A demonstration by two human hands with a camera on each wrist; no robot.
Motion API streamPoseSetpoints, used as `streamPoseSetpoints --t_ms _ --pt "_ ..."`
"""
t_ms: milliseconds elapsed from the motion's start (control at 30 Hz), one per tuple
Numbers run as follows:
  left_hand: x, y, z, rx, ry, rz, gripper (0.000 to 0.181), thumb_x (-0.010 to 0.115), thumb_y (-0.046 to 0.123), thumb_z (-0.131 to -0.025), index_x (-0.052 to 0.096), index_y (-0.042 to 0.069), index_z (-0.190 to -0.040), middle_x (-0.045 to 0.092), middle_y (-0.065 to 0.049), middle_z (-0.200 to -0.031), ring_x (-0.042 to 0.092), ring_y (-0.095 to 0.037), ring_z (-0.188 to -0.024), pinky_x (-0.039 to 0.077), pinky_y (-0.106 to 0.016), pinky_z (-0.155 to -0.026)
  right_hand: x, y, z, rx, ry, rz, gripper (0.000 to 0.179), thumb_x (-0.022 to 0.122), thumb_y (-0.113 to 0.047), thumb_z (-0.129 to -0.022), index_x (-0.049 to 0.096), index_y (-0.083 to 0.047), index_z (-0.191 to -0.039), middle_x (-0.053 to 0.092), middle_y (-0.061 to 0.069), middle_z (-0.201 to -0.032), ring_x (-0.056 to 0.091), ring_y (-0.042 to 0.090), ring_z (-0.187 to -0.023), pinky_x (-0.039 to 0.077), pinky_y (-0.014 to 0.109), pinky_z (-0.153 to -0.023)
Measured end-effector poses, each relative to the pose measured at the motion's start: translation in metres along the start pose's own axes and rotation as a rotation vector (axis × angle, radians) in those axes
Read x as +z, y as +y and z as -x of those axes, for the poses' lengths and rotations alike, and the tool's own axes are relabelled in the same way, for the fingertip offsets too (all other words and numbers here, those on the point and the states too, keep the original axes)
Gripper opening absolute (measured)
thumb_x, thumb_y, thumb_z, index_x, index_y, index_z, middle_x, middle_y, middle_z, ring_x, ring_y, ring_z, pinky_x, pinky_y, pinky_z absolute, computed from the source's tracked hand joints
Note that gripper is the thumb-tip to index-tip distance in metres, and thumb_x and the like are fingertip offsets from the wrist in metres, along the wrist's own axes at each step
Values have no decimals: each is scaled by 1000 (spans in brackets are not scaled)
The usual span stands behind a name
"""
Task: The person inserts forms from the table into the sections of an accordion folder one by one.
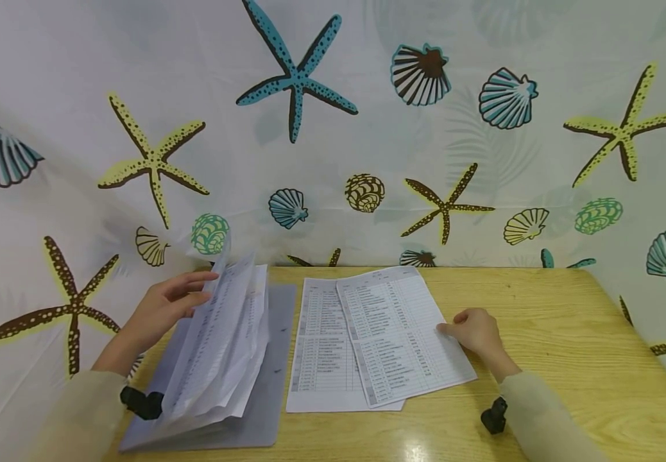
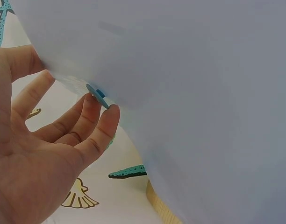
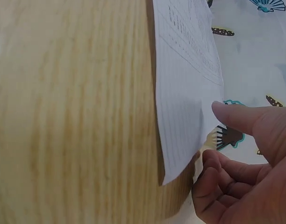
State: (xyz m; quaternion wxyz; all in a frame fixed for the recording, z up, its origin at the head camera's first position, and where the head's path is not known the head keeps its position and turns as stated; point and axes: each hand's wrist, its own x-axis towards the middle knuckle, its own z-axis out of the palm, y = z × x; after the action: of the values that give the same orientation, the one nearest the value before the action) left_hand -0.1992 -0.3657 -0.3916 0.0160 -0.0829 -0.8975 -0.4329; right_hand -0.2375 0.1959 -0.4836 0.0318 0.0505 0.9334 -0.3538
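On the left, my left hand [image 1: 174, 301] holds the raised translucent cover of a document folder [image 1: 283, 359] by its edge. A blue snap button [image 2: 97, 95] shows at the fingertips in the left wrist view. Several printed sheets [image 1: 246, 346] stand fanned and tilted inside the folder. My right hand [image 1: 477, 333] pinches the right edge of a printed form [image 1: 396, 333], thumb on top and fingers curled near its underside. This form lies slanted over another printed form [image 1: 315, 378], whose right part it hides.
A wooden table [image 1: 564, 340] carries the folder and the forms. Behind and at both sides hangs a white curtain [image 1: 362, 147] printed with starfish and shells. Each wrist wears a small black camera [image 1: 495, 416].
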Motion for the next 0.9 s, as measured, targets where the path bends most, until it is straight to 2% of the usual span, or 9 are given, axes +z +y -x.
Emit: streamPoseSetpoints --t_ms 200,467,900 --pt "0 2 1 -6 -4 -9 49 61 33 -108 55 15 -153 56 -19 -154 54 -1 -118 56 -22 -86 6 2 -1 7 2 11 38 84 -24 -86 71 8 -102 74 23 -100 68 29 -82 55 36 -67" --pt "1 2 1 8 -2 -3 49 61 32 -108 56 14 -152 56 -19 -153 54 10 -112 57 -25 -87 8 0 -3 36 -2 1 31 83 -19 -87 73 7 -99 74 22 -96 67 27 -78 53 33 -63" --pt "0 3 1 9 -3 -8 49 61 32 -108 56 13 -152 57 -19 -152 54 9 -112 58 -26 -87 8 -7 -3 66 -17 -28 16 73 -10 -87 75 6 -89 72 17 -85 62 23 -71 48 28 -57"
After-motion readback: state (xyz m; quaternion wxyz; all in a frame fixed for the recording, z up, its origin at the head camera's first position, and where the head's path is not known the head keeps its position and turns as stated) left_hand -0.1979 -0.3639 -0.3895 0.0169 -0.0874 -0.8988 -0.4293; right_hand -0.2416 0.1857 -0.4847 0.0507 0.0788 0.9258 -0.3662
